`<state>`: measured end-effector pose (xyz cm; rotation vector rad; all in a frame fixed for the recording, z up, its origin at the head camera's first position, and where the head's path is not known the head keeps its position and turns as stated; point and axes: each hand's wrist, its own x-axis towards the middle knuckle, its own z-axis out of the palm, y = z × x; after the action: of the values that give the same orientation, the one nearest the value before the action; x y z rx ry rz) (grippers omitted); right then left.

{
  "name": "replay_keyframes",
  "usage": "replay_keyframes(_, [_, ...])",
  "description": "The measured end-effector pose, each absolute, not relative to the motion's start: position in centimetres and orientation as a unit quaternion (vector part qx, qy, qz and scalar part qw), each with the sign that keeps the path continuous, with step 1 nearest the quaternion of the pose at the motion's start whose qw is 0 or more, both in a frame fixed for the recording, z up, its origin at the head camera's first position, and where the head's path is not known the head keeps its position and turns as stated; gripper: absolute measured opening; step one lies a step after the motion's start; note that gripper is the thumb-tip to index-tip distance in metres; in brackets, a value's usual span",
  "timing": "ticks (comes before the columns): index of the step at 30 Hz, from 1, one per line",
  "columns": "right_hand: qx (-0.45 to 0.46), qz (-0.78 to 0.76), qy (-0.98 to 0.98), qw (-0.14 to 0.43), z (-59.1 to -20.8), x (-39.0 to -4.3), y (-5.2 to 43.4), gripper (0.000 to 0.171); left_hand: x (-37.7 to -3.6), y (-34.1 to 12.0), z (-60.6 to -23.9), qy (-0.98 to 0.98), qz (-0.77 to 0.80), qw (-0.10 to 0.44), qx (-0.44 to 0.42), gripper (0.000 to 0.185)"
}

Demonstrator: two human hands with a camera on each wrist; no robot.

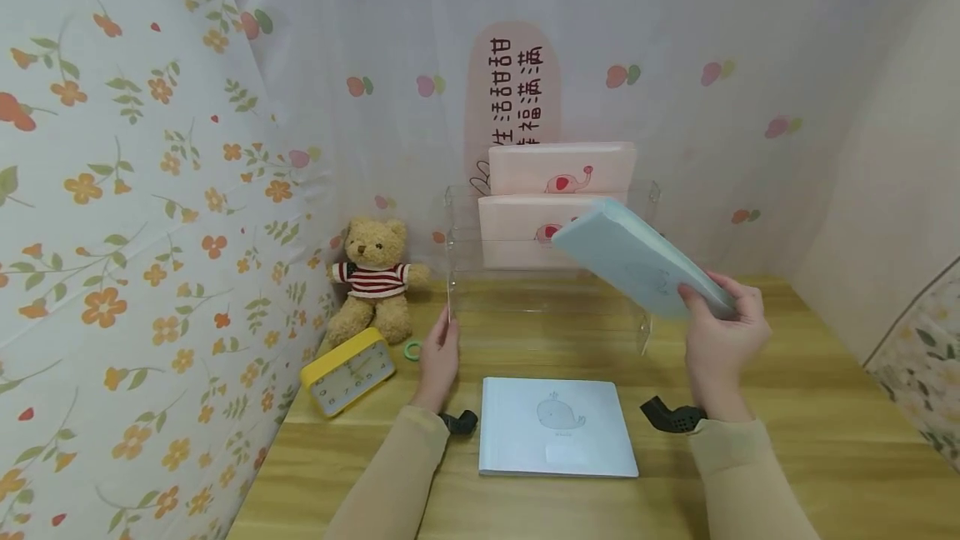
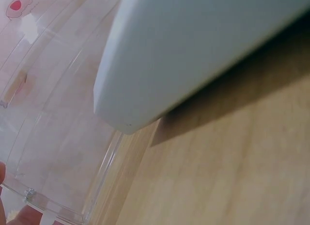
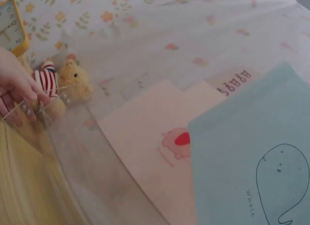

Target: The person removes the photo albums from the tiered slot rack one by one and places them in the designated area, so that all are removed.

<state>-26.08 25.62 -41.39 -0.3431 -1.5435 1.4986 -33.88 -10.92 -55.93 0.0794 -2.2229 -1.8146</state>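
My right hand (image 1: 727,340) grips a light-blue book (image 1: 637,261) by its lower right end, thumb across the cover. The book is tilted in the air, before the right part of a clear acrylic rack (image 1: 525,298). A whale drawing and the word "Whale" show on its cover in the right wrist view. At the rack's left side, my left hand (image 1: 438,361) pinches the clear panel's front edge. Two pink books with a red-eared elephant, the rear one (image 1: 558,158) higher than the front one (image 1: 510,227), stand in the rack. Another pale-blue whale book (image 1: 558,427) lies flat between my forearms.
A teddy bear (image 1: 371,282) in a striped shirt sits left of the rack. In front of it a yellow clock (image 1: 348,369) lies tilted, with a small green ring (image 1: 412,350) beside it. Patterned curtains (image 1: 405,48) enclose the wooden table (image 1: 787,390) behind and at the left.
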Motion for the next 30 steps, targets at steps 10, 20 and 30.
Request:
replay_keyframes(10, [-0.166,0.643,-0.570,0.484,-42.6,-25.5,27.4,0.036,-33.4,-11.4,-55.9,-0.766,-0.628,0.131,0.024,0.044])
replay_keyframes(20, [-0.186,0.756,-0.388,0.494,-41.3,-25.4,30.6,0.047,-34.0,-11.2,-56.2,-0.769,-0.626,0.127,0.024,0.044])
replay_keyframes(30, [-0.214,0.793,-0.304,0.482,-41.4,-24.9,34.2,0.054,-33.8,-11.2,-56.2,-0.770,-0.624,0.129,0.026,0.044])
